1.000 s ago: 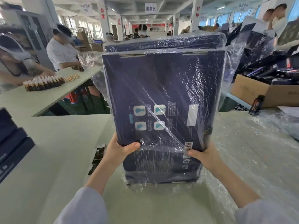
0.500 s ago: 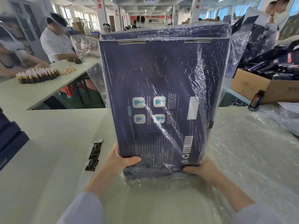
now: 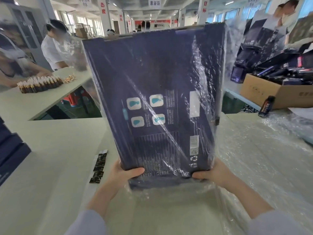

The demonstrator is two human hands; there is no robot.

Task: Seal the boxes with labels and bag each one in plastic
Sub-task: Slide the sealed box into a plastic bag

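- Box [image 3: 160, 102], dark blue, upright and tilted inside a clear plastic bag [image 3: 226, 68], over the table [image 3: 50, 167].
- Left hand [image 3: 122, 173] clasps its lower corner, thumb in front.
- Right hand [image 3: 215, 173] clasps the other lower corner.

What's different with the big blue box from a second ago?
The bagged box came closer and tipped, its top leaning left. The left hand and right hand slid down to its bottom corners. Both still grip it through the plastic bag; the label strip stayed put.
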